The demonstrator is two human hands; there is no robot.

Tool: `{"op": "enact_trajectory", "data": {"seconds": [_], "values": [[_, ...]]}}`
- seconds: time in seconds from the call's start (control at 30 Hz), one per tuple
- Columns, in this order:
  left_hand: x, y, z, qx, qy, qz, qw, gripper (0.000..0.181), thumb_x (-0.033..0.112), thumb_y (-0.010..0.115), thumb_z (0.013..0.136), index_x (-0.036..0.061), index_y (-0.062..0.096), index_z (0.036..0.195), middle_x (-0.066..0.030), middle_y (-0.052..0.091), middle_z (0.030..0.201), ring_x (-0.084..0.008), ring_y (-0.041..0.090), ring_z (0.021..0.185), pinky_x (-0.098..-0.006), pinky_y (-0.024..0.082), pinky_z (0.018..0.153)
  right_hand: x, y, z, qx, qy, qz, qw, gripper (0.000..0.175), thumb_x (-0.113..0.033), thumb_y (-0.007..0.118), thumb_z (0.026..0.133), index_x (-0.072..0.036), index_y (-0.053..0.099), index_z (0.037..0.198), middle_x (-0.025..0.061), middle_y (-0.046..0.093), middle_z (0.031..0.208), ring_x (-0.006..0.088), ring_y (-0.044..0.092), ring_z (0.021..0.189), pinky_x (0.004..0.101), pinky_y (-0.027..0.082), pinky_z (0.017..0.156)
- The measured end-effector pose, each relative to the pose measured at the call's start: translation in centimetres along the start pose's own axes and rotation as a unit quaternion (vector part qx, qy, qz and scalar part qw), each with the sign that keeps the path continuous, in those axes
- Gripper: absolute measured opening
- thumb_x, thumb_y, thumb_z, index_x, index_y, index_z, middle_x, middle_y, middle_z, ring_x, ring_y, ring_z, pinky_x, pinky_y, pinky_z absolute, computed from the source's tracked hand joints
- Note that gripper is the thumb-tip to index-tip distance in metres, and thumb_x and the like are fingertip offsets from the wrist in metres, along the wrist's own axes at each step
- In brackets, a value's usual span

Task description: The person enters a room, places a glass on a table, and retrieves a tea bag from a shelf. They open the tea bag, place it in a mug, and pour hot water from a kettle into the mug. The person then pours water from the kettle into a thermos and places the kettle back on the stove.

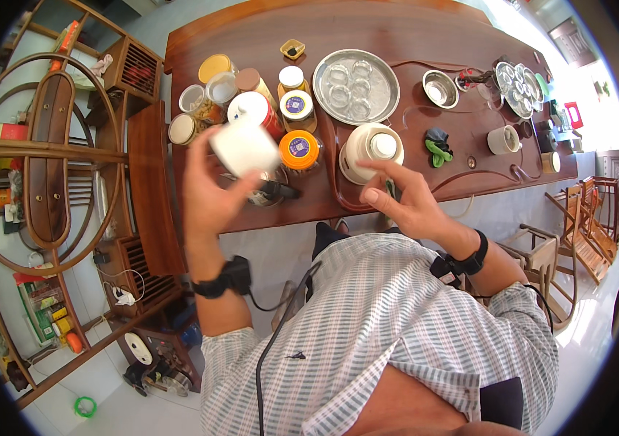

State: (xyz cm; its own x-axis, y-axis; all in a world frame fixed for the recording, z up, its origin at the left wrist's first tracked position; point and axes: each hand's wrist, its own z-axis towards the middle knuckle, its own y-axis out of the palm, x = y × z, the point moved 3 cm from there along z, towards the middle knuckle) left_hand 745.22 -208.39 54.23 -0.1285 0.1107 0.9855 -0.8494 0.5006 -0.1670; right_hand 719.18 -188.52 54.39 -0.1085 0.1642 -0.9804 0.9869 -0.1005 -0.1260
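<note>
My left hand (206, 191) grips a white, square-cornered object (246, 147), blurred, with a dark side; what it is I cannot tell. It is above a glass pot with a black handle (282, 191), which it partly hides. Beside it stands a jar with an orange lid (299, 148). My right hand (410, 201) holds nothing, its thumb and fingers apart. Its fingertips overlap the lower edge of a cream vacuum flask (350, 161) with a white stopper (383, 146); whether they touch it is unclear.
Several lidded jars (252, 82) crowd the table's left part. A round metal tray (383, 103) carries glass cups. Farther right are a steel bowl (440, 90), a green and dark cloth (439, 148) and a white mug (502, 140). Wooden shelving (124, 158) flanks the left; wooden chairs (581, 234) stand right.
</note>
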Motion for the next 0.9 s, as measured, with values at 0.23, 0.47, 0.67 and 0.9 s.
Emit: {"op": "enact_trajectory", "data": {"seconds": [0.23, 0.47, 0.67, 0.9], "values": [[3.8, 12.8, -3.7, -0.112, 0.15, 0.082, 0.979, 0.102, 0.02, 0.099, 0.063, 0.0073, 0.045, 0.148, -0.014, 0.046, 0.135, -0.0279, 0.057, 0.114, -0.0404, 0.055, 0.092, -1.3, -1.2, 0.1, 0.022, -0.044, 0.001, 0.999, 0.084, -0.031, 0.083, 0.088, -0.001, 0.043, 0.156, 0.0148, 0.066, 0.132, 0.0213, 0.061, 0.123, 0.038, 0.047, 0.108], [-1.9, 7.9, 3.0, 0.039, 0.142, 0.197, 0.969, 0.056, 0.018, 0.085, 0.083, -0.0043, 0.06, 0.128, -0.0206, 0.061, 0.118, -0.0371, 0.062, 0.108, -0.045, 0.052, 0.094, -4.5, -7.9, -1.0, 0.172, -0.057, -0.354, 0.917, 0.088, -0.029, 0.09, 0.079, -0.006, 0.049, 0.153, 0.0179, 0.068, 0.131, 0.0267, 0.067, 0.117, 0.0406, 0.051, 0.103], [-9.5, 2.2, 9.9, 0.135, 0.181, 0.434, 0.872, 0.051, 0.021, 0.08, 0.087, -0.0035, 0.064, 0.129, -0.0198, 0.062, 0.114, -0.035, 0.064, 0.1, -0.0454, 0.052, 0.092, -2.7, -5.9, 1.6, 0.076, 0.0, -0.532, 0.843, 0.082, -0.034, 0.087, 0.078, -0.021, 0.053, 0.153, 0.0198, 0.063, 0.111, 0.0373, 0.068, 0.095, 0.0474, 0.053, 0.081], [-12.2, 2.2, 11.7, 0.095, 0.124, 0.457, 0.876, 0.042, 0.014, 0.075, 0.088, -0.0027, 0.066, 0.126, -0.0232, 0.064, 0.11, -0.0422, 0.062, 0.106, -0.0496, 0.048, 0.096, 0.3, -4.0, 4.9, -0.029, 0.031, -0.585, 0.81, 0.086, -0.03, 0.086, 0.08, -0.024, 0.046, 0.157, 0.0264, 0.06, 0.116, 0.0378, 0.07, 0.088, 0.0453, 0.055, 0.073]]}}
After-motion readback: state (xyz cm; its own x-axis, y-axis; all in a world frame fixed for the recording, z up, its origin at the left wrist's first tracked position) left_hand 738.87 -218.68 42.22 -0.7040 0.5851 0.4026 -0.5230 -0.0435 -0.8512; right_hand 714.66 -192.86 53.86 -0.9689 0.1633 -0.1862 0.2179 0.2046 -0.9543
